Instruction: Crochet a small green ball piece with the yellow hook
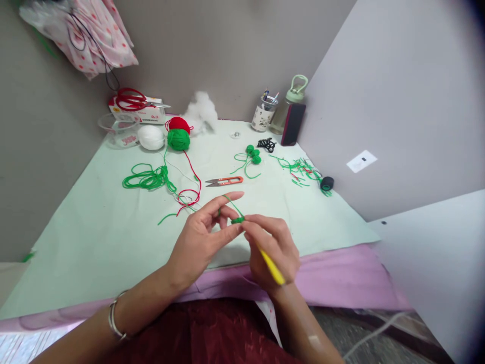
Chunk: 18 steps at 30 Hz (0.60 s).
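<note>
Near the front of the table, my left hand (210, 227) pinches a small green crochet piece (238, 220) between thumb and fingers. Green yarn runs up from the piece over my raised left index finger. My right hand (273, 247) grips a crochet hook (273, 268) by its yellow handle. The hook's tip is hidden at the green piece, where the fingertips of both hands meet. Just beyond my hands lie orange thread snips (225, 181). A loose heap of green yarn (147, 177) lies to the left, beside red and white strands.
Balls of white (151, 137), green (179, 139) and red yarn (178, 124) sit at the back left, near red scissors (131, 99) and white stuffing (200, 114). Small green crocheted balls (253, 153), yarn scraps (303, 169), a pen cup (264, 115), bottle (282, 114) and phone (293, 125) stand or lie right.
</note>
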{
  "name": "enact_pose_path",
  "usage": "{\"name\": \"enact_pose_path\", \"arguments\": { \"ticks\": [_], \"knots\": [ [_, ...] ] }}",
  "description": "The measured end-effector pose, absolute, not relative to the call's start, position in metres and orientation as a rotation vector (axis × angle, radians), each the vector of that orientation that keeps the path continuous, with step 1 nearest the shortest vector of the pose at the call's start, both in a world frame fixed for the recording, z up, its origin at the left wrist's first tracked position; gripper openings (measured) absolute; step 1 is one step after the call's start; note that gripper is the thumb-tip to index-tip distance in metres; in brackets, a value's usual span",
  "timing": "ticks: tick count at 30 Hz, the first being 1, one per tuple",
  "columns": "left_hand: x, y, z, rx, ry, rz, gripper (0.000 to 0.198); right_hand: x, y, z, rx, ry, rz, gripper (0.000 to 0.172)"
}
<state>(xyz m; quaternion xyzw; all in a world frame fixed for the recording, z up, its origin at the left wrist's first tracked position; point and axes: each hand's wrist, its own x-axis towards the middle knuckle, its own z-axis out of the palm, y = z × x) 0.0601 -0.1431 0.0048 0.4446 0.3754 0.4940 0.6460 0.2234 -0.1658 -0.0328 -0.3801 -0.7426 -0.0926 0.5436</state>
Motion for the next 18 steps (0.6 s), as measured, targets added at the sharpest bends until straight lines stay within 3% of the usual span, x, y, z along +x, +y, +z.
{"name": "enact_pose_path", "arguments": {
  "ticks": [3,7,10,15,18],
  "knots": [
    [0.061,-0.141,0.004,0.762,0.711,0.961,0.056,0.221,-0.164,-0.037,-0.915,-1.685,-0.292,0.034],
    [0.058,-0.136,0.008,0.626,0.636,0.93,0.043,0.222,-0.162,-0.023,-0.876,-1.393,0.274,0.024],
    [0.057,-0.137,0.009,0.697,0.639,0.981,0.045,0.222,-0.159,-0.014,-0.812,-1.242,0.553,0.018],
    [0.06,-0.142,0.004,0.932,0.749,1.039,0.044,0.219,-0.159,-0.016,-0.864,-1.378,0.501,0.02],
    [0.063,-0.142,0.003,0.917,0.781,1.094,0.047,0.216,-0.164,-0.023,-0.926,-1.522,0.231,0.028]
  ]
}}
